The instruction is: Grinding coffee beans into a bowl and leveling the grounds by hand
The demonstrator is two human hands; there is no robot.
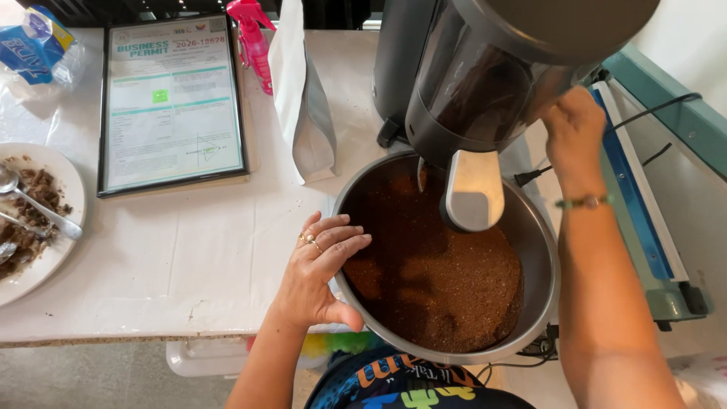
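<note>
Fingers (337, 235) of left hand (318, 273): spread, curled over rim of steel bowl (541, 261); thumb on its outer wall. Bowl: brown grounds, at table (189, 265) edge, under dark grinder (485, 83) and its pale spout (473, 189). Right hand (573, 136): against grinder's side, grip hidden. Left of bowl: white pouch (303, 98), framed certificate (173, 102), pink spray bottle (254, 42), plate (64, 182) with spoons. Right: blue sealer (644, 227).

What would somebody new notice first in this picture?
A wide metal bowl of brown grounds at centre, under the dark grinder with its pale spout. The left hand grips the bowl's near rim; the right hand reaches to the grinder's side.
</note>
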